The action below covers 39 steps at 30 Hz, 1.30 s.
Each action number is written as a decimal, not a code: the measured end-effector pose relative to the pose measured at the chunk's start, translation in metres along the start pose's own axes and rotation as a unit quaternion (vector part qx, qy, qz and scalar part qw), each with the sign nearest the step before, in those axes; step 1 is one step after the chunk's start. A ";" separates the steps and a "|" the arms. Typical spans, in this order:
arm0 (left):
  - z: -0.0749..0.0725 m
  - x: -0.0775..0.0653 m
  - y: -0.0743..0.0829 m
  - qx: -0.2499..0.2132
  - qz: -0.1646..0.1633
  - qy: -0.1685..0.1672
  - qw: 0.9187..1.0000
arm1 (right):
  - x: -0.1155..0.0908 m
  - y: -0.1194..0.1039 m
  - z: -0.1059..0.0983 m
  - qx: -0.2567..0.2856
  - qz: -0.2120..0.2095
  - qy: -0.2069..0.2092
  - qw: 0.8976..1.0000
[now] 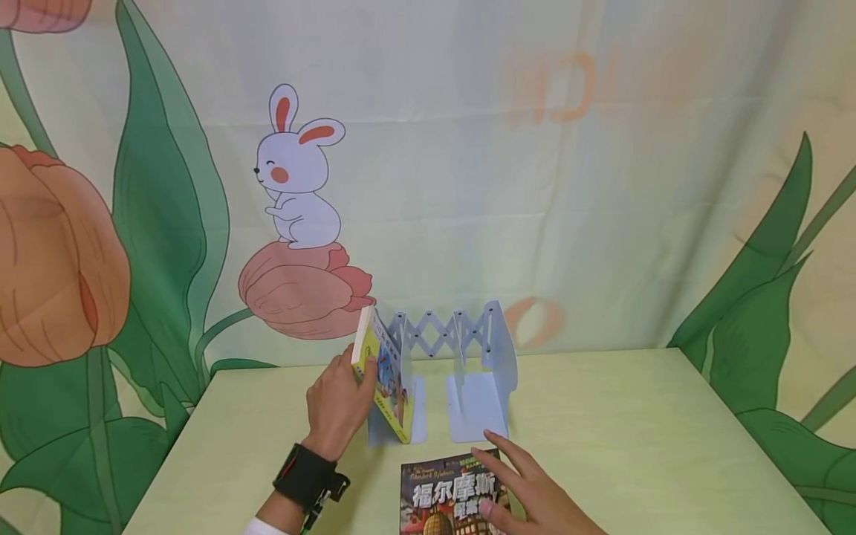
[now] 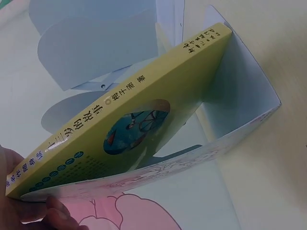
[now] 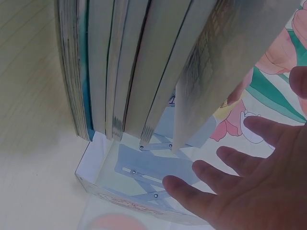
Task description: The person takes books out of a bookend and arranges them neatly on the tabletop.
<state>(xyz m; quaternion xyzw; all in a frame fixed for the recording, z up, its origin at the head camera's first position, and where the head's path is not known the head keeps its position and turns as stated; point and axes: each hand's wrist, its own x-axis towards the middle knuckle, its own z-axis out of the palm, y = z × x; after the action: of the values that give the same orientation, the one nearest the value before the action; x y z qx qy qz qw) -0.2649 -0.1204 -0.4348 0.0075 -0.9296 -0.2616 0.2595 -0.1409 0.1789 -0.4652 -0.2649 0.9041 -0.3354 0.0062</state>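
My left hand grips a yellow book by its outer upper edge. The book leans in the left section of a pale blue expandable book rack. In the left wrist view, its yellow spine slants beside the rack's end panel, and part of my left hand shows at its near end. My right hand has its fingers spread over a dark book with large white lettering. The right wrist view shows my right hand beside several stacked books; whether it touches them I cannot tell.
The rack's scissor lattice spans its back, with its dividers standing apart. Underneath is a pale yellow-green table. Behind hangs a curtain printed with tulips and a rabbit. A black strap with a device circles my left wrist.
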 end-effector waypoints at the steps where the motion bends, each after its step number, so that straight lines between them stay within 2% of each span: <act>1: 0.000 0.000 0.000 0.000 0.000 0.000 1.000 | 0.000 0.000 0.000 -0.001 0.000 0.001 1.000; 8: -0.002 -0.003 0.001 -0.014 0.003 -0.001 1.000 | 0.000 0.002 0.001 0.002 0.003 0.007 1.000; 17: -0.004 -0.003 0.002 -0.057 0.023 0.022 0.998 | 0.001 -0.001 -0.001 0.023 0.025 -0.010 0.999; 31: -0.007 -0.001 0.001 -0.052 0.026 0.014 0.998 | 0.003 -0.001 -0.002 0.018 0.032 -0.018 0.999; 39: -0.007 0.002 0.001 -0.055 0.035 0.026 0.998 | 0.002 0.000 -0.001 0.019 0.033 -0.026 0.999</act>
<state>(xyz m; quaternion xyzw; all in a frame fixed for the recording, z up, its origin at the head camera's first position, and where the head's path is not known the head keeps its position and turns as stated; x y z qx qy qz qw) -0.2626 -0.1231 -0.4281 -0.0328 -0.9065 -0.3026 0.2927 -0.1430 0.1782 -0.4639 -0.2438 0.9052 -0.3450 0.0458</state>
